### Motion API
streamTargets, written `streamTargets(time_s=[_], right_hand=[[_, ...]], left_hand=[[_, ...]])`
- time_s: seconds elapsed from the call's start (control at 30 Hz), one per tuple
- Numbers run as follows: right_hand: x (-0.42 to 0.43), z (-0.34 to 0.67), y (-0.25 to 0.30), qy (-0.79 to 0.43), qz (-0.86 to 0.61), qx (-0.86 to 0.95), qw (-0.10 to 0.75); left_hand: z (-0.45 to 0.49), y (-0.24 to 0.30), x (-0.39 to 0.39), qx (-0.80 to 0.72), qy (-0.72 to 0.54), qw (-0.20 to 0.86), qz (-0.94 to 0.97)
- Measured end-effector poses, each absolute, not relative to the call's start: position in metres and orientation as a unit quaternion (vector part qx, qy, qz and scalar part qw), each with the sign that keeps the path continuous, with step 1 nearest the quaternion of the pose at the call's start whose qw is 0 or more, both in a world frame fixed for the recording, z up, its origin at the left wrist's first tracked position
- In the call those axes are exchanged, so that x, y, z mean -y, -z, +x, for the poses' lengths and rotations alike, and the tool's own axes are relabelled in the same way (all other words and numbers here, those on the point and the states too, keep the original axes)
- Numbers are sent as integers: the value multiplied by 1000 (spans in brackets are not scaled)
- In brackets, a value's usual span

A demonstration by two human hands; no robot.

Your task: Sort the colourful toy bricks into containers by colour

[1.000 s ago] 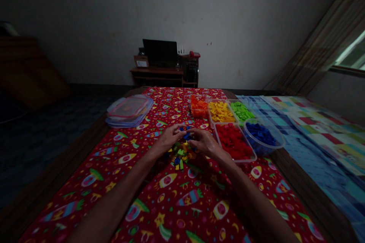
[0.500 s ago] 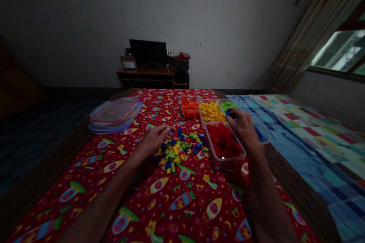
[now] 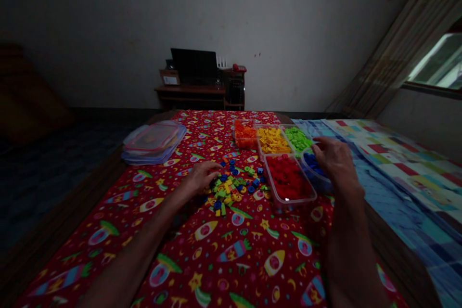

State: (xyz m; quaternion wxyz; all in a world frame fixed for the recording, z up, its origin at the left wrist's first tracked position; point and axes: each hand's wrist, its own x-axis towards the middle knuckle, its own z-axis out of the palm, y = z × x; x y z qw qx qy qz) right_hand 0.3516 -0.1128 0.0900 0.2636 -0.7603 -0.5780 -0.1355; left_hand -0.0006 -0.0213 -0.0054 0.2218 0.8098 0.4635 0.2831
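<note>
- Head view: a loose heap of mixed pieces (image 3: 229,191) in blue, green and yellow lies on the patterned cloth (image 3: 202,260) over the table, between the person's forearms; its central spot probably suits both hands.
- Left hand (image 3: 199,176) rests at the heap's left edge, fingers loosely bent towards the pieces. I cannot tell whether they grip one; the placing would suit picking or steadying.
- Right hand (image 3: 335,156) hangs over the blue tub (image 3: 318,182), its fingers curled and pointing left. Whether a piece sits between them cannot be told. The raised wrist seems meant to clear the rim.
- Tubs stand close together to the right of the heap, apparently to keep colours apart within easy reach: orange tub (image 3: 245,135), yellow tub (image 3: 272,140), green tub (image 3: 298,139) and, nearest the heap, red tub (image 3: 288,178).
- Stacked lids (image 3: 155,142) lie flat at the table's left side, probably to leave the middle free for handling.
- Direction: the heap has no single axis; its pieces point every way, and most are too small to read. One green piece (image 3: 223,209) at the near edge runs roughly away from the person.
- Red tub's long axis runs away from the person, slanting left at the far end; the blue one looks rounded, with no clear long axis.
</note>
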Motion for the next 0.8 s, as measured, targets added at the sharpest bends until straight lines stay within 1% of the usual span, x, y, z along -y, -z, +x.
streamTargets(time_s=[0.07,0.13,0.23,0.33,0.47,0.6,0.8], right_hand=[[104,325,-86,124,-713,635,268],[97,294,-75,88,-671,692,250],[91,251,-47,21,-593,773,223],[89,224,-19,-3,-530,816,230],[87,215,-3,-15,-521,827,212],[84,215,0,-28,-524,829,194],[78,208,-1,-37,-515,838,175]], left_hand=[[5,14,22,-447,-270,220,824],[9,21,24,-433,-266,221,832],[12,28,25,-425,-265,228,835],[12,30,25,-431,-259,224,835],[11,27,25,-437,-266,204,835],[13,19,26,-457,-271,216,819],[8,16,16,-484,-323,294,758]])
